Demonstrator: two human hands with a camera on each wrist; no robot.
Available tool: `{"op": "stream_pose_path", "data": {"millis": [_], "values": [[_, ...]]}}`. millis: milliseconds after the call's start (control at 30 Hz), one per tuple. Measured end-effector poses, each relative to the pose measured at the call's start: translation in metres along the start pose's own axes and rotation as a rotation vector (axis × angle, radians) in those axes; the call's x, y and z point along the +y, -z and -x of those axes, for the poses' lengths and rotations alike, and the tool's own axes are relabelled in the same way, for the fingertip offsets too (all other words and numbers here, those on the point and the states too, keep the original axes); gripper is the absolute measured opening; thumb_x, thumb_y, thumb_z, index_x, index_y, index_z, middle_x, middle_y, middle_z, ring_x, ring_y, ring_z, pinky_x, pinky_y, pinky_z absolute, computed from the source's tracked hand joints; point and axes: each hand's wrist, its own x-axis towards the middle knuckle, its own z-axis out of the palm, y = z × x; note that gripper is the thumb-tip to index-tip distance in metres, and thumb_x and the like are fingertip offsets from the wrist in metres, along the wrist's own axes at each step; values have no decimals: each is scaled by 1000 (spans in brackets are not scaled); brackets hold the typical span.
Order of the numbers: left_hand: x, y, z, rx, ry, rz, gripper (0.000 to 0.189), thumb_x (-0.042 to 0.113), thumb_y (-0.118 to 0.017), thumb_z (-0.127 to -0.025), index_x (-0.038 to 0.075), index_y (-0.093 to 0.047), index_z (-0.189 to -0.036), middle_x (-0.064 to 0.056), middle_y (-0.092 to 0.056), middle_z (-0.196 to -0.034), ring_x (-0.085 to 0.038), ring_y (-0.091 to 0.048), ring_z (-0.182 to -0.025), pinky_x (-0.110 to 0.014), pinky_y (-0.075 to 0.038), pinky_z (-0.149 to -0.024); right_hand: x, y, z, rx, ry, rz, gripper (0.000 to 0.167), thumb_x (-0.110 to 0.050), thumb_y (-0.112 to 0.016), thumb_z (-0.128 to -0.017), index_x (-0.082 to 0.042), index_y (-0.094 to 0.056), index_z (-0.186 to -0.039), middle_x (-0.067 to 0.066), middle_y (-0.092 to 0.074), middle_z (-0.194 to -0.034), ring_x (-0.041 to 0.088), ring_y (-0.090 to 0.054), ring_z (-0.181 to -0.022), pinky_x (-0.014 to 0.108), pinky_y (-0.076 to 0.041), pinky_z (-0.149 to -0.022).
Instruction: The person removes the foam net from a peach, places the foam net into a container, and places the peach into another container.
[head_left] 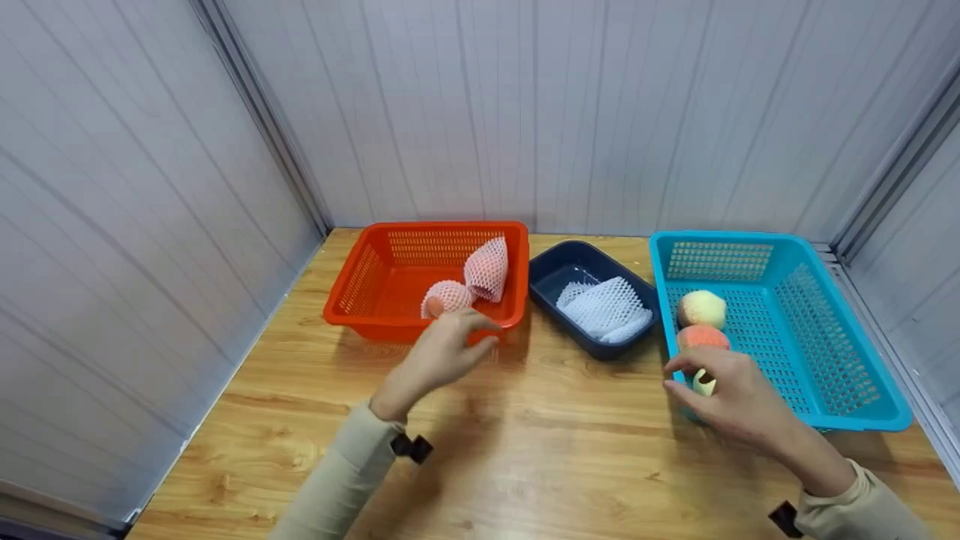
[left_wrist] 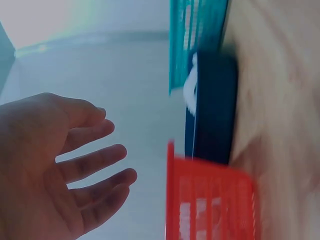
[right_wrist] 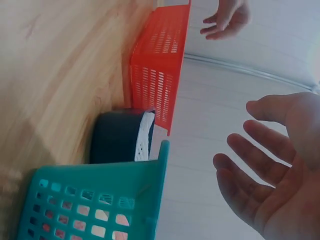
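My left hand hovers over the near right edge of the red basket, fingers loosely bent and holding nothing. Inside that basket lie two peaches in pink foam nets: one netted peach right beyond my fingers, another netted peach behind it. Over the near left corner of the blue basket is my right hand, its fingers curved and parted with nothing between them. Bare peaches line that basket's left side: a pale peach, a reddish peach and a yellowish one partly hidden by the hand.
Between the baskets stands a dark blue tub with white foam nets in it. All three containers rest on a wooden table, backed by a pale panel wall. More panels rise at left and right.
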Motion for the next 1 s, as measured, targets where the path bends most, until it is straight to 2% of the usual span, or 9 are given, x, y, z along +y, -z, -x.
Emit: {"op": "stream_pose_path", "data": {"millis": [133,233,367,500,700,833,1000], "values": [[-23,9,-17,45,96,45,19,17,-67,-91,10,-72,-108,-4,-67,-105,-20,-60,-93,-34,-50,-80,-1,-6,5,-34,46,-49,25,-2,-80,-76,-20,-69,-90,-12,-65,-85,6,-60,-72,28,-53,-59],[-38,10,-31,92,178,10,25,19,-66,-90,9,-70,-112,-8,-64,-111,-27,-59,-101,-39,-49,-84,-1,-8,8,-57,37,-69,24,-4,-80,-77,-22,-69,-90,-12,-65,-85,5,-59,-72,27,-53,-60],[-54,8,-47,118,316,-66,39,27,-69,-88,9,-65,-123,-10,-59,-119,-27,-57,-108,-43,-47,-90,-1,-11,11,-88,29,-80,21,-6,-79,-80,-22,-69,-90,-13,-66,-85,2,-59,-72,24,-53,-61],[-69,9,-61,112,455,-128,51,31,-71,-86,10,-57,-131,-13,-52,-126,-31,-53,-110,-47,-45,-92,0,-14,11,-101,49,-99,19,-7,-78,-82,-21,-69,-92,-13,-66,-86,2,-59,-72,23,-52,-60],[-86,5,-72,71,643,-147,74,37,-73,-83,8,-39,-142,-19,-40,-133,-39,-43,-117,-55,-35,-99,1,-17,13,-128,25,-121,17,-10,-76,-84,-23,-68,-92,-14,-65,-87,4,-59,-74,24,-53,-62],[-93,3,-73,25,734,-132,84,43,-74,-81,7,-33,-144,-21,-37,-136,-41,-40,-122,-59,-31,-103,1,-18,14,-167,-7,-140,15,-12,-75,-86,-24,-68,-93,-13,-66,-89,4,-60,-76,25,-53,-63],[-99,-1,-71,-29,795,-124,95,52,-74,-77,6,-28,-146,-23,-35,-139,-44,-40,-122,-60,-32,-102,2,-23,15,-130,64,-189,20,-6,-75,-85,-23,-68,-93,-8,-67,-86,4,-60,-73,26,-53,-61]]}}
